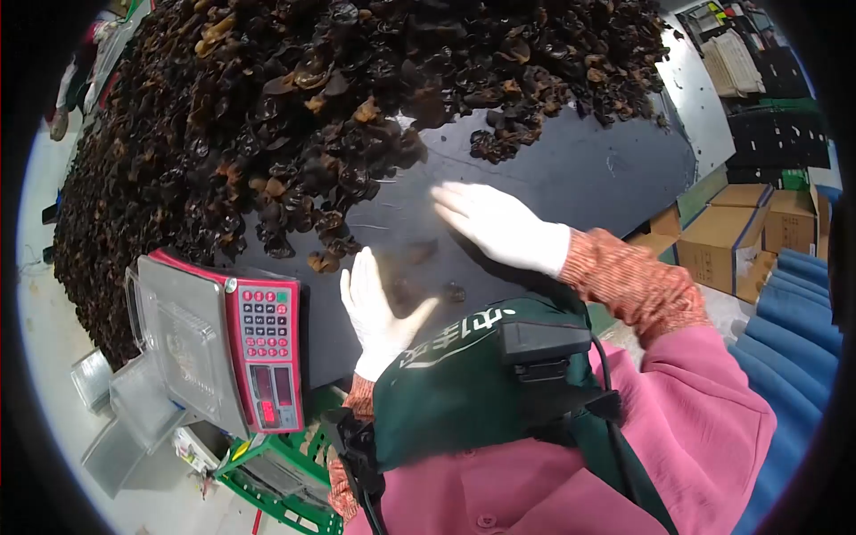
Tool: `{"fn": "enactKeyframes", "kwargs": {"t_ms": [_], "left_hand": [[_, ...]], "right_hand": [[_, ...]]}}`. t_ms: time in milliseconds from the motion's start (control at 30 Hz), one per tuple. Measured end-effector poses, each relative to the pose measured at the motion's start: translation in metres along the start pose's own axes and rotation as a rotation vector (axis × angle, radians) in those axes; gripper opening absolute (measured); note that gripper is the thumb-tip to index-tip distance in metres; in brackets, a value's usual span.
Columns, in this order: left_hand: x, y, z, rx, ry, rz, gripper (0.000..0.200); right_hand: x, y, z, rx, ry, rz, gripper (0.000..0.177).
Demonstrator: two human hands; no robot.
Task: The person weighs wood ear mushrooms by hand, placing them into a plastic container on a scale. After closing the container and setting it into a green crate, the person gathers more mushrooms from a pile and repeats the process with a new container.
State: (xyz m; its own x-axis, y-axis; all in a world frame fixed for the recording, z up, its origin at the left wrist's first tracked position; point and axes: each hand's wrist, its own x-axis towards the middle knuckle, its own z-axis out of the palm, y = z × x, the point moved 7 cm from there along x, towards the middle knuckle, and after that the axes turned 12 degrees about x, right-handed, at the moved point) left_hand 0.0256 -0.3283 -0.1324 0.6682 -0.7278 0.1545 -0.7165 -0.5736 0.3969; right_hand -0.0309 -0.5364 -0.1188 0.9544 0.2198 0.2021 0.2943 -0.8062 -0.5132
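Observation:
A large heap of dark brown wood ear mushrooms (pixel 357 80) covers the far and left side of the dark tabletop (pixel 571 169). My left hand (pixel 374 308), in a white glove, is over the near part of the table with thumb and fingers spread and nothing gripped. To its right my right hand (pixel 504 223), also gloved in white, stretches its fingers out flat just short of the heap. Between the two hands a small mushroom piece (pixel 419 251) appears blurred, and another small piece (pixel 455 292) lies closer to my body.
A red digital scale (pixel 267 352) stands at the left with a clear plastic box (pixel 183 343) on its pan. More clear boxes (pixel 147 397) and a green crate (pixel 285 486) are lower left. Cardboard boxes (pixel 727 236) stand at the right, near blue ridged material (pixel 789 330).

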Motion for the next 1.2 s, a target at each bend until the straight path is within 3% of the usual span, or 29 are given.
{"fn": "enactKeyframes", "kwargs": {"t_ms": [67,133,200,267,333,400,500,600,633,733,867,967,1100,1200], "left_hand": [[0.001,-0.003,0.000,-0.031,-0.007,-0.020,0.119],[0.002,0.000,-0.005,-0.030,0.029,-0.013,0.119],[0.001,-0.001,-0.001,-0.021,0.054,0.012,0.118],[0.001,-0.002,-0.002,-0.053,-0.002,-0.029,0.117],[0.002,-0.001,-0.003,-0.050,0.000,-0.024,0.117],[0.001,-0.002,-0.001,-0.049,0.001,-0.028,0.115],[0.000,0.002,-0.003,-0.020,0.020,-0.016,0.114],[0.001,0.001,-0.003,-0.032,0.018,-0.026,0.114],[0.000,0.002,-0.003,-0.027,0.005,-0.038,0.113],[0.001,0.002,-0.003,-0.029,-0.021,-0.056,0.113],[0.001,0.002,-0.003,-0.032,-0.025,-0.044,0.113],[0.001,0.002,-0.002,-0.033,-0.029,-0.045,0.113],[-0.001,0.001,-0.001,-0.039,-0.043,-0.071,0.112],[-0.002,0.000,-0.002,-0.034,-0.006,-0.057,0.111]], "right_hand": [[-0.044,0.001,-0.023,0.084,-0.113,0.266,0.034],[-0.091,-0.016,-0.047,-0.133,-0.802,0.324,0.024],[-0.117,-0.016,-0.078,-0.083,-0.867,0.427,0.017],[-0.086,-0.005,-0.101,-0.121,-0.321,0.286,0.022],[-0.060,0.024,-0.106,-0.237,0.052,0.348,0.027],[-0.035,0.041,-0.096,-0.280,0.284,0.426,0.030],[-0.016,0.064,-0.056,-0.184,0.445,0.456,0.019],[-0.024,0.073,-0.057,0.006,0.537,0.477,0.012],[-0.033,0.077,-0.059,0.250,0.605,0.583,0.010],[-0.054,0.090,-0.064,0.591,0.619,0.753,0.012],[-0.061,0.086,-0.066,0.615,0.606,0.784,0.015],[-0.052,0.072,-0.064,0.374,0.644,0.688,0.020],[-0.019,0.049,-0.063,-0.011,0.590,0.389,0.032],[-0.007,0.059,-0.048,-0.090,0.426,0.397,0.030]]}}
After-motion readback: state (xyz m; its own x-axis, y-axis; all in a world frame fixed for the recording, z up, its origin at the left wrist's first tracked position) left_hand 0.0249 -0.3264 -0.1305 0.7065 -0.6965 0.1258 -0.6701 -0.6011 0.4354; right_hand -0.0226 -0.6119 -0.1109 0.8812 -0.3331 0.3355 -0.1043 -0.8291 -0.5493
